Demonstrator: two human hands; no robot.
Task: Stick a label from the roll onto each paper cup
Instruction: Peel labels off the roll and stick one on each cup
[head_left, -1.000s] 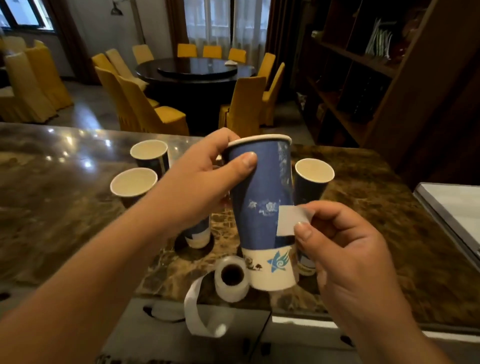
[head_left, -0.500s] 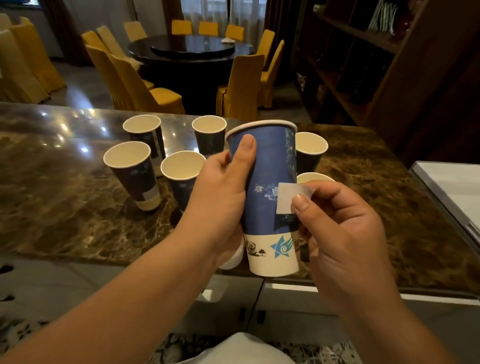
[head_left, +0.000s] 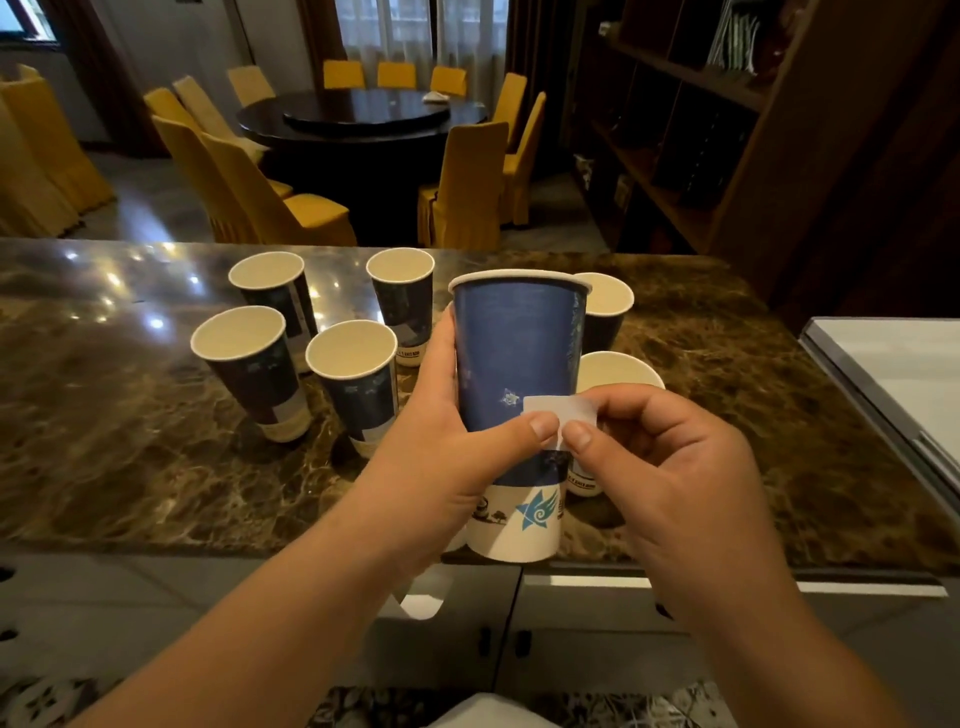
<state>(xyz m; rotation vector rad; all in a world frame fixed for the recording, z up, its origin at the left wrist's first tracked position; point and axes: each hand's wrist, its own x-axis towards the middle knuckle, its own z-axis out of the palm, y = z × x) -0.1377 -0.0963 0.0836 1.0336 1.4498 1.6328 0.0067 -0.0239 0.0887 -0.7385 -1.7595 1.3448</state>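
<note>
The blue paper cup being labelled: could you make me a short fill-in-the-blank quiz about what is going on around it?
1. The left hand grips the blue paper cup, which it holds ____ with its rim on top.
2. The right hand pinches a small ____ label against the cup's side.
3. Behind the held cup, other cups stand on a brown ____ counter.
4. The chairs round the dark table have ____ covers.

Missing words: upright; white; marble; yellow

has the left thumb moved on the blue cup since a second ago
Yes. The left hand has slid its thumb from near the rim of the blue cup down to the label.
</note>
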